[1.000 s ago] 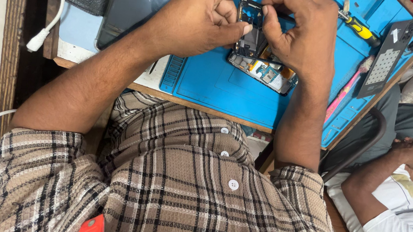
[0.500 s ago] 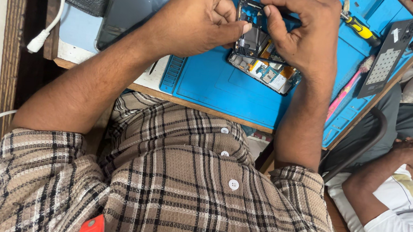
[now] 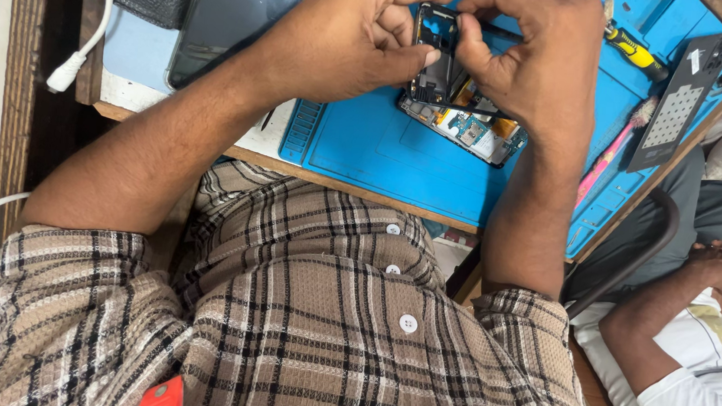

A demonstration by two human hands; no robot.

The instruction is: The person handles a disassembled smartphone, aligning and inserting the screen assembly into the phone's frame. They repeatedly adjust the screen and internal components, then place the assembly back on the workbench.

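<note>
Fingers (image 3: 417, 56) around thin black frame (image 3: 435, 57)

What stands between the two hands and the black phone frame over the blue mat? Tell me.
Nothing visible: the left hand and the right hand both grip the black phone frame directly, above the opened phone on the blue mat.

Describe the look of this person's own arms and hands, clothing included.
Both forearms are bare from above the elbow down. The left hand and right hand wear no gloves, and no rings or watch show. Short sleeves of a tan, textured shirt with a dark and white check cover the upper arms; it buttons down the front with white buttons.
</note>
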